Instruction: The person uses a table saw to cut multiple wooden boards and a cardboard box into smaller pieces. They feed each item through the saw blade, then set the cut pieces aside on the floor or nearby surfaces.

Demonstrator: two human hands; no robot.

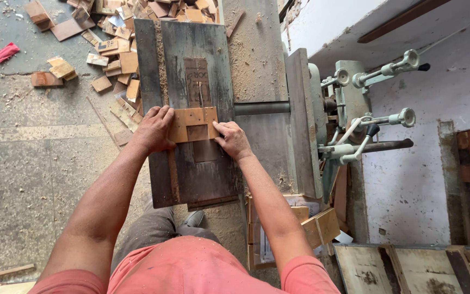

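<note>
both hands, left hand (153,130) and right hand (232,140), press fingers flat against wooden piece (193,124) between them.

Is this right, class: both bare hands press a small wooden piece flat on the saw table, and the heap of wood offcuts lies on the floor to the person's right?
Not quite. The head view shows the heap of wood offcuts on the person's left. Left hand and right hand do press the small wooden piece on the saw table.

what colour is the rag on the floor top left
Red, or pinkish red; the rag shows clearly in the head view.
</note>
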